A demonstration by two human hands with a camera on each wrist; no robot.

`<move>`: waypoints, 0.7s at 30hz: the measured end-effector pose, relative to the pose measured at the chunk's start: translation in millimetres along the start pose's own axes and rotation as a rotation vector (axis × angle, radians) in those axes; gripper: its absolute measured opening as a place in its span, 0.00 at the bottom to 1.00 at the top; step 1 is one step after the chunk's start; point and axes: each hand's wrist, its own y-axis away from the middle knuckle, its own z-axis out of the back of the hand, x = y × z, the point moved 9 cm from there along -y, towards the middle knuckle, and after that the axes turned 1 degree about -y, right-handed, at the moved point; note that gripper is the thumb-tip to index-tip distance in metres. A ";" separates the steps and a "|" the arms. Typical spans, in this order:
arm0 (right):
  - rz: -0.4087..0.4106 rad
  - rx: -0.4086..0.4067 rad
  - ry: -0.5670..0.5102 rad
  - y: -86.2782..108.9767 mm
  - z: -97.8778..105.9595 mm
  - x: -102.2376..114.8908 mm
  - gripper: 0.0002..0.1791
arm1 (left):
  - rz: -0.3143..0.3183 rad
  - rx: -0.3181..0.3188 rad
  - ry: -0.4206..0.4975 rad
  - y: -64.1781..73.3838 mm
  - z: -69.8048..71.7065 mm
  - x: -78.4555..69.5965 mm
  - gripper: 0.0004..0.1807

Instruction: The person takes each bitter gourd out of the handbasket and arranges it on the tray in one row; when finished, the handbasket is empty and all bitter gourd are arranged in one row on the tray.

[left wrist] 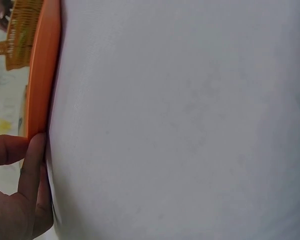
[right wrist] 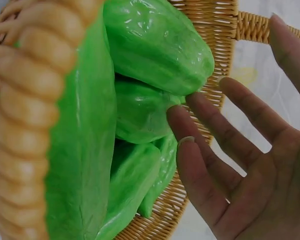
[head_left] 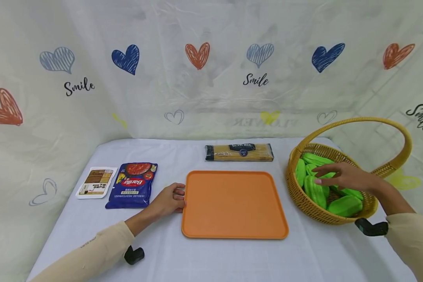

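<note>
At the left edge of an orange tray (head_left: 232, 205) is my left hand (head_left: 169, 199). Its thumb and fingers (left wrist: 35, 155) pinch the tray's rim, as the left wrist view shows from the side. My right hand (head_left: 345, 176) hovers over a wicker basket (head_left: 299, 201) on the right, with spread fingers and nothing held. Several glossy green ridged fruits (right wrist: 157, 45), perhaps artificial, lie piled in the basket. In the right wrist view the fingertips (right wrist: 180, 117) are close beside the fruits; whether they touch cannot be told.
Behind the tray lies a pack of spaghetti (head_left: 239, 152). Left of my left hand are a blue Barilla pouch (head_left: 132, 186) and a flat white pack with a brown label (head_left: 96, 182). The basket's tall handle (head_left: 405, 145) arches up at the right. A printed curtain (head_left: 218, 102) hangs behind the table.
</note>
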 end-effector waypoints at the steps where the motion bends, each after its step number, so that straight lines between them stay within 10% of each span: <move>1: 0.005 0.004 0.003 -0.5 -0.2 0.0 0.31 | 0.000 0.000 -0.003 -0.4 0.2 0.3 0.34; 21: 0.024 0.054 0.076 -12.1 -9.4 0.0 0.34 | 0.005 -0.004 -0.011 -2.0 1.8 0.4 0.32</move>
